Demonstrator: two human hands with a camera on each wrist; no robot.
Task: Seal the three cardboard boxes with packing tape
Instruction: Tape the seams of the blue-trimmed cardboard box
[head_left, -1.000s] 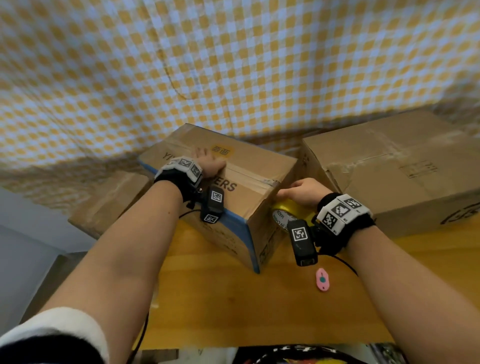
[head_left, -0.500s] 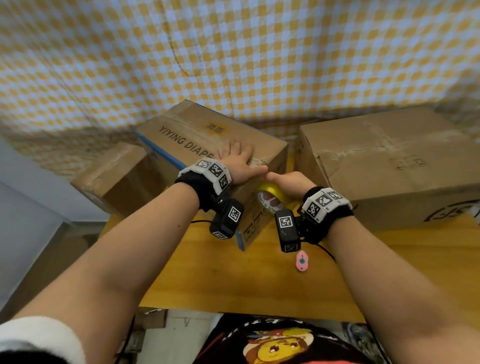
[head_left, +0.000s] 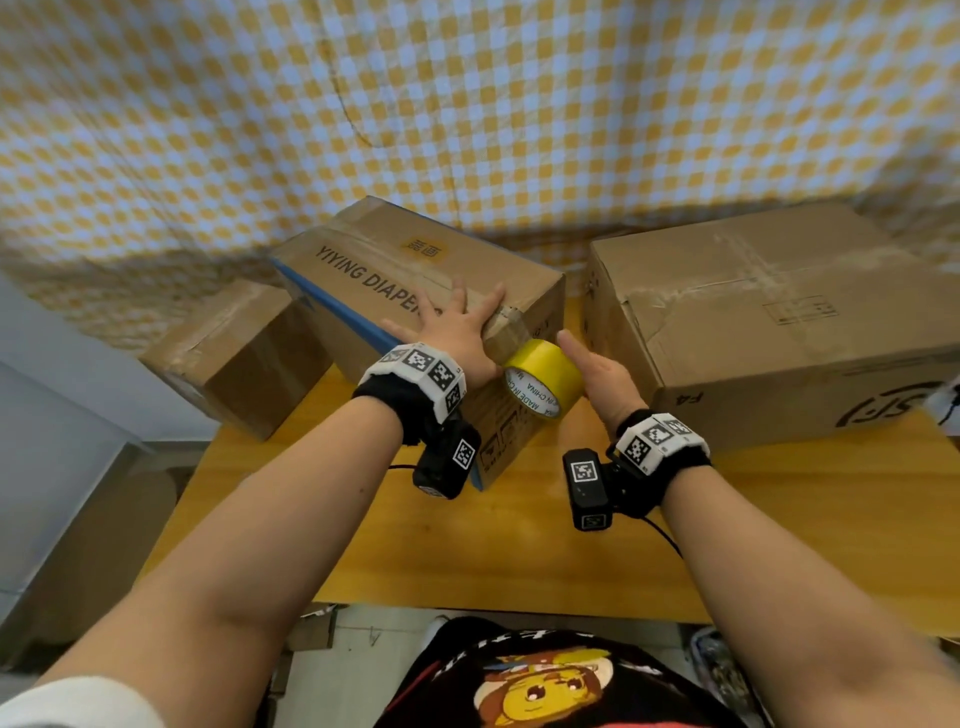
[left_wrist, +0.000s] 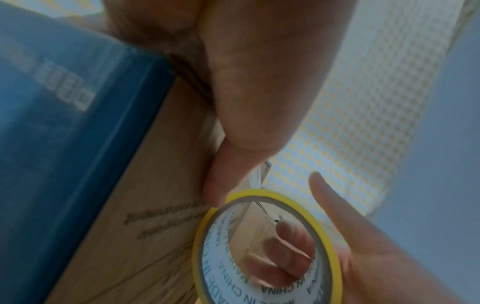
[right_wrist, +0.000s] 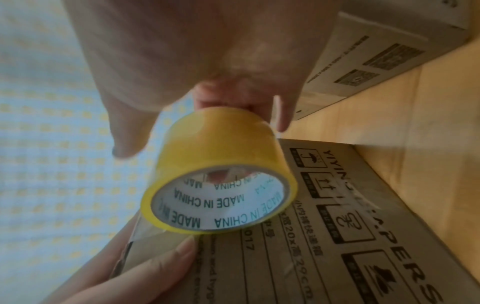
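The middle cardboard box, printed YIYING DIAPERS with a blue edge, lies at an angle on the table. My left hand presses flat on its top at the near end, and the thumb rests on clear tape over the end face. My right hand grips the yellow tape roll just off that end, with fingers through the core. A clear strip runs from the roll to the box. A small box stands to the left and a large box to the right.
All three boxes stand on a yellow wooden table whose front edge is close to my body. A yellow-and-white checked cloth hangs behind them. A narrow gap separates the middle box from the large box.
My left hand slid along the middle box's top to its near end. My right hand brought the roll up from low on the end face to beside the top edge.
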